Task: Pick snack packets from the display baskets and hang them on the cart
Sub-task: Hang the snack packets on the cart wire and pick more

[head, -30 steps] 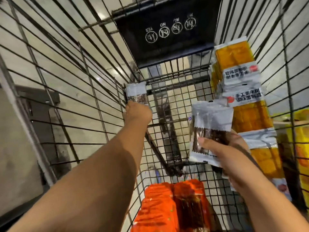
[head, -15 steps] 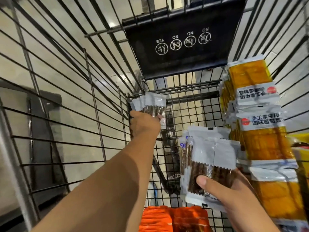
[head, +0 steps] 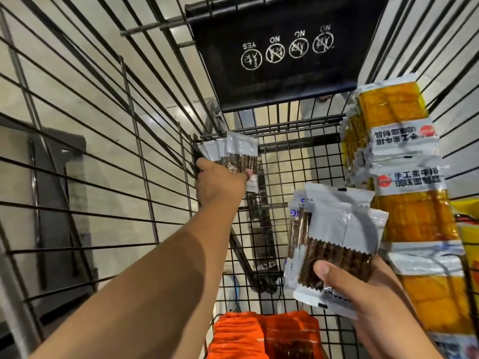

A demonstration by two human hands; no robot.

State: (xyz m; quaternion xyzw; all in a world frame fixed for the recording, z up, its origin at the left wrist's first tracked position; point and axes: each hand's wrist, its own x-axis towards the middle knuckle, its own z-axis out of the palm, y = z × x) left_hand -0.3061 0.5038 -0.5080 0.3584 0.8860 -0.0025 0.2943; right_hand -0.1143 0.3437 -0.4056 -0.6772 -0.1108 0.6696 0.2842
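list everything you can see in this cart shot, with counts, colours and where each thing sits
cart: one, black wire, surrounds the view
seat flap: one, black with white icons, far end, top
yellow packets: many, yellow with white labels, along the right side
orange packets: several, orange, bottom edge, near end
far grey packets: a few, fanned, grey with brown snack, far left corner
near grey packets: a stack, count unclear, grey with brown snack, centre right
left grip: one bare hand, holds the far grey packets
right grip: one bare hand, thumb over the near grey packets
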